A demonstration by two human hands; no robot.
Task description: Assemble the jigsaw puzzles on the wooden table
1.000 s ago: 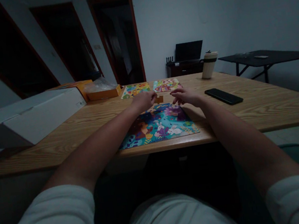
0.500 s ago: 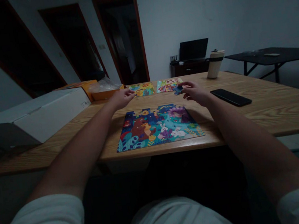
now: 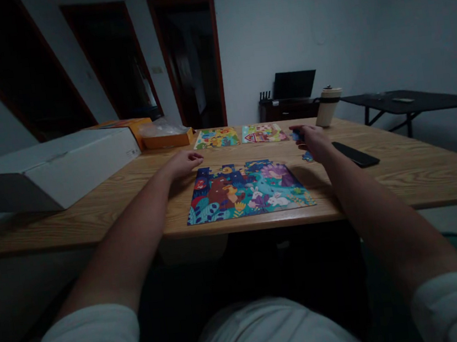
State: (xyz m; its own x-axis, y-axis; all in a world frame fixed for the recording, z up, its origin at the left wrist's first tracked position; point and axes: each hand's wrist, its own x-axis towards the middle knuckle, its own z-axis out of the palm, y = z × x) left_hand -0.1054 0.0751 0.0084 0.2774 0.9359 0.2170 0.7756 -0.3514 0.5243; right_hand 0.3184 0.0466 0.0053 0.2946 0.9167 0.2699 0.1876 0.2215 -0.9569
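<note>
Right hand (image 3: pixel 312 141) has shifted right, puzzle piece (image 3: pixel 296 136) pinched at fingertips.

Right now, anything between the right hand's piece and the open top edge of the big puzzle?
Nothing visible. The right hand holds a blue puzzle piece just right of the big puzzle; only bare table lies between. A loose piece sits under the hand, the phone farther right.

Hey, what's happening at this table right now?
A person sits at a wooden table with a colourful jigsaw puzzle in front of them, its far edge not yet filled in. Their right hand holds a blue puzzle piece just past the puzzle's far right corner, with another loose piece beside it. Their left hand rests by the far left corner.
</note>
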